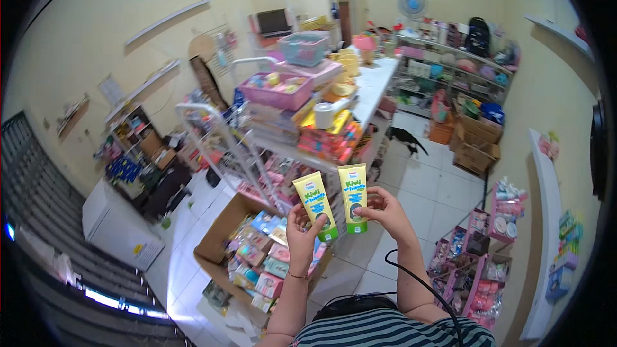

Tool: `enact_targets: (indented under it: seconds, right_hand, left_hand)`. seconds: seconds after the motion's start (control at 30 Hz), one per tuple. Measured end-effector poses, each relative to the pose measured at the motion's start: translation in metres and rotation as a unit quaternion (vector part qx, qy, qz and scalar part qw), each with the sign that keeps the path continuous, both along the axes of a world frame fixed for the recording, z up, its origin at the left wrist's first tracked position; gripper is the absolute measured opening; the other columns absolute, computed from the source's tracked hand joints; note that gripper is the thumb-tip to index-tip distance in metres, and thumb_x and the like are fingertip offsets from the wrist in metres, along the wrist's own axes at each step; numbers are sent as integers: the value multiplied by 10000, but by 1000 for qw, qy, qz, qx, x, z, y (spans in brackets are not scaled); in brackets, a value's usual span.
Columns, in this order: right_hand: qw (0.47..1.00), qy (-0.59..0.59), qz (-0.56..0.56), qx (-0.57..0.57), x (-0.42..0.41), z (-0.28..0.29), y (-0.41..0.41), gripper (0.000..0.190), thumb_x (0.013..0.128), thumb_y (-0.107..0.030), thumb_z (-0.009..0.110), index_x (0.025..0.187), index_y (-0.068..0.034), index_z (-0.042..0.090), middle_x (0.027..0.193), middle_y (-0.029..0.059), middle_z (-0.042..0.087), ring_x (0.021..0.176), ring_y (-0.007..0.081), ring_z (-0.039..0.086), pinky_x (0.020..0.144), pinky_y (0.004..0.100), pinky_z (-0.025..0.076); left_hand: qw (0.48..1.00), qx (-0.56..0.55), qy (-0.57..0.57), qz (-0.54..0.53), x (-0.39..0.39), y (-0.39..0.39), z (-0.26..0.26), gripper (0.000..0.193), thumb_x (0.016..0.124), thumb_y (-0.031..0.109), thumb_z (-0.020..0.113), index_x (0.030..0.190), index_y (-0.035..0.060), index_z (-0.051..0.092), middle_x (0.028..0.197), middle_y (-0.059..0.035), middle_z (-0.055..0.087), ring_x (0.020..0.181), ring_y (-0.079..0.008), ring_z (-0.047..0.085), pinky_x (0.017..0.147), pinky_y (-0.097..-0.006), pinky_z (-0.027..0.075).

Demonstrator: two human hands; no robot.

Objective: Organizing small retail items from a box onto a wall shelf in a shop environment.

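My left hand [304, 231] grips a pale yellow squeeze tube [313, 197] with a green cap, tilted slightly to the left. A matching yellow tube [353, 193] stands nearly upright in my right hand [383, 212], thumb across its lower front. The two tubes are held side by side, a small gap between them, and both bear printed writing and a picture. Below and left of my left hand sits an open cardboard box [217, 243] full of small packaged goods [267, 265].
A white table [381, 77] carries a pink basket [279, 94], a teal basket [303, 50] and a white roll [324, 115]. A white metal frame [226, 140] rises beside it. A black cat [406, 140] is on the tiled floor. Pink bins [475, 279] of goods stand at right.
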State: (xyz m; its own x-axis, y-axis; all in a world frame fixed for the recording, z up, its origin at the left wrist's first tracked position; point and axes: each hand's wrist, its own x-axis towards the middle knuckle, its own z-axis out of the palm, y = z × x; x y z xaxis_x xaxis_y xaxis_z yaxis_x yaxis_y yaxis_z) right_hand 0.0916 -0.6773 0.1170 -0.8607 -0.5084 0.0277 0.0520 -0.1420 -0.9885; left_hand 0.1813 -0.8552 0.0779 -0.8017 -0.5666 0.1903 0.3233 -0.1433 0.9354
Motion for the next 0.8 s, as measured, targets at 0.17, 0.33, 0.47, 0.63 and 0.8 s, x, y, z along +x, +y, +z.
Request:
enact_targets:
  seconds: [0.17,0.33,0.47,0.63,0.8]
  right_hand:
    - [995,-1,-98,12,-12,1,75,450,721,-106,748,1103,-38,520,892,63,648,821,125,606,700,255,485]
    - [983,10,-183,2,-20,8,154,473,712,-126,768,1100,-15,521,895,70,636,821,121,594,689,250,489]
    - [965,34,-259,6,-24,8,212,500,710,-156,777,1112,-7,519,902,92,631,836,144,598,710,257,481]
    - [922,43,-385,14,-10,9,284,503,706,-159,778,1110,-10,519,894,90,631,834,143,599,713,257,480]
    - [850,48,-525,14,7,-7,347,494,705,-132,773,1110,-8,518,900,87,630,818,139,598,714,259,483]
  left_hand:
    - [994,20,10,-110,-43,63,10,434,743,22,715,1101,29,471,1001,-52,587,939,-130,571,819,-260,467]
    - [978,2,18,-206,-87,128,14,414,751,19,705,1097,28,477,1001,-53,589,920,-126,578,801,-260,475]
    - [964,4,38,-262,-121,180,16,393,755,10,694,1086,22,482,987,-59,591,886,-130,584,780,-260,482]
    - [928,-4,33,-371,-156,257,21,401,764,16,694,1099,25,474,973,-48,583,881,-121,576,756,-242,478]
    - [879,15,19,-477,-187,335,15,426,765,20,696,1120,24,460,980,-51,578,900,-128,568,765,-249,480]
